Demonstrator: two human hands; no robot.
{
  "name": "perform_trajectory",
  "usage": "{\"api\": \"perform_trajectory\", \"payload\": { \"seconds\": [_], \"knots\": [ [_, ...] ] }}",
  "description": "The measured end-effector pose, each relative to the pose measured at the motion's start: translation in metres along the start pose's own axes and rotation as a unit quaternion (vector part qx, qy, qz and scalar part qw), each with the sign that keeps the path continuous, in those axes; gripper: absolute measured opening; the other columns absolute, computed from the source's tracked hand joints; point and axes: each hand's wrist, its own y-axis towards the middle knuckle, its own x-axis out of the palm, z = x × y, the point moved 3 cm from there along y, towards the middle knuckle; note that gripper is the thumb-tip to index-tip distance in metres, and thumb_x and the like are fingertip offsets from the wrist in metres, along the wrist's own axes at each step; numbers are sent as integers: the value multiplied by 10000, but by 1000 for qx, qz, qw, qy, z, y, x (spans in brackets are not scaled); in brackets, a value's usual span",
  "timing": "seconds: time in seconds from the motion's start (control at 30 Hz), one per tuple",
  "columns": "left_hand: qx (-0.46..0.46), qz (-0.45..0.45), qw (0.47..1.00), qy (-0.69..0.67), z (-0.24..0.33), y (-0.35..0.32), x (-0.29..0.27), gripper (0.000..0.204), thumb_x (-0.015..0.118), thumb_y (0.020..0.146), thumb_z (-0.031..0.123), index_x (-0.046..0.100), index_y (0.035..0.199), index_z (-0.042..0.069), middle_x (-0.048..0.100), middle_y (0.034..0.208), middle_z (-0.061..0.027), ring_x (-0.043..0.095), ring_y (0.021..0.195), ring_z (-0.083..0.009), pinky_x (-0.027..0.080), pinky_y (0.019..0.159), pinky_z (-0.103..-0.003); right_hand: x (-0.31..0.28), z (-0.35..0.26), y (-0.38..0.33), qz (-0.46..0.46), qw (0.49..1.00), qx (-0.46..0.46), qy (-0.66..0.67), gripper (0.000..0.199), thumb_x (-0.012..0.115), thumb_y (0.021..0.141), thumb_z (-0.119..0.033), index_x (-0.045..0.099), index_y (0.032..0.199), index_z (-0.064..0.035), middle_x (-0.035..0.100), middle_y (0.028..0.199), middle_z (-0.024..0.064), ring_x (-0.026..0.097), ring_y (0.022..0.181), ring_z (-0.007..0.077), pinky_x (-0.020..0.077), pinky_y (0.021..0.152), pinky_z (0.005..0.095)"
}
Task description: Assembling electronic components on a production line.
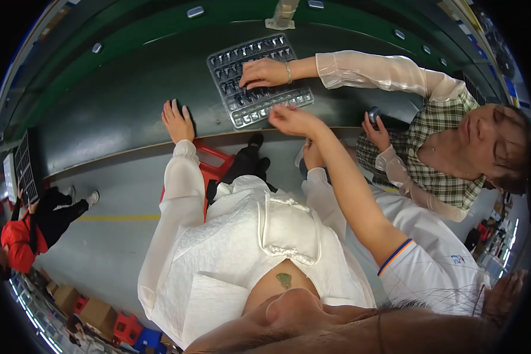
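The light is bright and even, and it seems to come from above. The white sleeves and white top (259, 236) shine the most. The clear tray (256, 79) has small bright spots of glare on it. The green desk (118, 100) looks dark, with soft shadows under the hands. The picture is round, with black corners. Straight lines, like the desk edge, bend near the rim. Things at the rim look squashed and fuzzy. The face at the bottom is very near and blurry. The middle is sharp.
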Motion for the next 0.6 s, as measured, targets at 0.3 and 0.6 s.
{"api": "perform_trajectory", "payload": {
  "seconds": [0.3, 0.6],
  "knots": [
    [-11, 25, 1000, 9, 15, 2, -17, 382, 476, 895, 252, 462, 1200, 22, 427, 1289, -167, 369, 1228, -304, 251, 1040, -444, -27, -11, -86, -164, 973, 129, 96, 182, 468, 827, -71, 569, 695, 2, 537, 675, 65, 521, 731, 154, 418, 815, 301],
    [-19, 35, 999, 7, 25, 8, -23, 377, 476, 892, 245, 468, 1193, 19, 433, 1284, -167, 369, 1230, -303, 248, 1042, -442, -47, -8, -96, -188, 964, 139, 122, 181, 478, 826, -69, 602, 736, 27, 569, 704, 94, 561, 826, 173, 442, 827, 301]
  ]
}}
